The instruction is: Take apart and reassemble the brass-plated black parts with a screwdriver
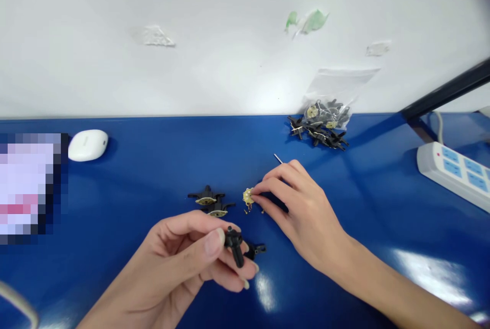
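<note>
My left hand (199,252) grips a small black plastic part (234,247) between thumb and fingers, its short tube tilted downward. On the blue table, my right hand (302,206) pinches at a small round brass-coloured plate (248,196); the fingertips hide part of it. A thin metal rod (278,159) sticks out past the right fingers, and whether this hand holds it cannot be made out. Tiny gold screws (245,212) lie beside the plate. Left of it sit two black parts with round plates (206,199). Another black piece (260,249) shows behind my left fingertips.
At the back right, several black parts (325,136) lie by a clear plastic bag (337,89) holding more. A white power strip (451,173) is at right. A white rounded case (88,145) and a pixelated screen (26,186) are at left. A white wall (229,73) rises behind.
</note>
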Action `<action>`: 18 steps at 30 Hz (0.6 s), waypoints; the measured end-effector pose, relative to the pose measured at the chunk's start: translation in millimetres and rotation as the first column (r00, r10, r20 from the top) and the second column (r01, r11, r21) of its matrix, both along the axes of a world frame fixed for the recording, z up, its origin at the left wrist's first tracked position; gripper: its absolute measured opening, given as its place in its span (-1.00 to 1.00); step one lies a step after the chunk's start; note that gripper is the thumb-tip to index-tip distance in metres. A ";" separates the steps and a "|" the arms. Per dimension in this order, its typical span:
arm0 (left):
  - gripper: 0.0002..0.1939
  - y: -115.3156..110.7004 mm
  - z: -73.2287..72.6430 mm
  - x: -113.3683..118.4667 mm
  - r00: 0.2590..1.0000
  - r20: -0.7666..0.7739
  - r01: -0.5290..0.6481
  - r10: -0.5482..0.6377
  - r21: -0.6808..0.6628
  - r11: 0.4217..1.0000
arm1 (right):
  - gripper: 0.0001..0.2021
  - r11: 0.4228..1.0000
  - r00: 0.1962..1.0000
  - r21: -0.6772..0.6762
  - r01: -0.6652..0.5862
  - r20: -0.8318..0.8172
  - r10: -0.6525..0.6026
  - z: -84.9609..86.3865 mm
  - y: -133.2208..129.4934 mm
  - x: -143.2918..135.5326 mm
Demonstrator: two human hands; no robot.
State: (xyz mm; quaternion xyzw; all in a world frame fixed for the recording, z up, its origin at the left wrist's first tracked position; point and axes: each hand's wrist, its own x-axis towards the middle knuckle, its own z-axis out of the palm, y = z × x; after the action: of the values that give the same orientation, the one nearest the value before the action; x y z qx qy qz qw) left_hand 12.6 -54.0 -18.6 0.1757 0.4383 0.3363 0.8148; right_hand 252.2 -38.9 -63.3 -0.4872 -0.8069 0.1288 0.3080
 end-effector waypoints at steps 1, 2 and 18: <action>-0.75 0.2 -1.4 -0.5 1.000 0.023 0.014 -0.014 0.016 1.000 | -0.88 1.000 1.000 -0.001 0.002 -0.001 -0.002 -0.2 0.0 0.0; -0.76 0.4 -1.8 -0.5 1.000 0.020 0.014 -0.014 0.016 1.000 | -0.89 1.000 1.000 -0.002 0.003 -0.002 -0.003 -0.3 0.0 0.1; -0.82 2.7 -12.1 -4.1 1.000 0.022 0.019 -0.020 0.043 0.999 | -0.89 0.997 1.000 -0.080 0.012 0.023 -0.010 3.7 0.2 1.9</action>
State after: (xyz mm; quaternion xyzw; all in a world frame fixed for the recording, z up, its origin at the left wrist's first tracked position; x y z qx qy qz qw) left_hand 8.5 -51.3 -30.7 0.1935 0.4202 0.3394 0.8190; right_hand 254.0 -38.7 -59.7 -0.5050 -0.8018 0.1539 0.2799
